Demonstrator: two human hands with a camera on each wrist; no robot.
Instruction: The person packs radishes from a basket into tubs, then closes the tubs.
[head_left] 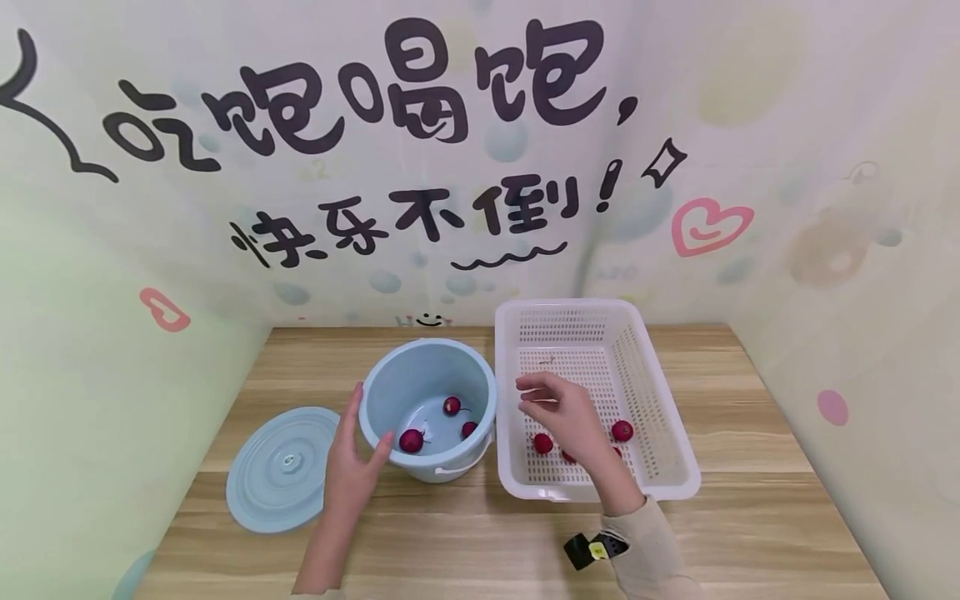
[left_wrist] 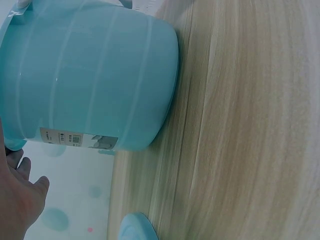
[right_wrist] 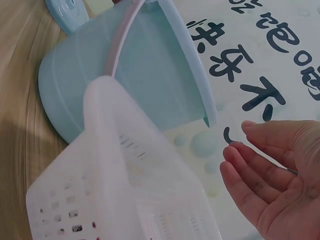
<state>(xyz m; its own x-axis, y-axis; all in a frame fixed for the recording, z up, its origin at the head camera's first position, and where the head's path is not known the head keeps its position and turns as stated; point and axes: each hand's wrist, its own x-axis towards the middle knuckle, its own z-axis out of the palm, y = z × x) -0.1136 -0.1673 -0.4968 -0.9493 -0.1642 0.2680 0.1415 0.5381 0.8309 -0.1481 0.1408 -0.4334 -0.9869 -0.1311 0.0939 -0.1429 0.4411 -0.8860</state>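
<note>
A light blue bucket [head_left: 427, 475] stands upright on the table with 3 small red radishes [head_left: 411, 441] visible inside. My left hand [head_left: 354, 468] rests against its left rim, fingers extended along the outside and thumb by the near edge. To the right is a white slotted plastic basket [head_left: 678, 442], holding several more radishes [head_left: 622, 431] near its front; my forearm partly covers some. Above the basket's left part hovers my right hand [head_left: 566, 417], fingers loosely bent. In the right wrist view, that hand [right_wrist: 275, 175] has nothing between thumb and fingertips.
Left of the bucket, a round light blue lid [head_left: 277, 483] lies flat on the wooden table [head_left: 480, 550]. The bucket's handle [head_left: 467, 468] hangs down at its front right. A printed wall [head_left: 450, 283] rises behind the table, and side walls flank it.
</note>
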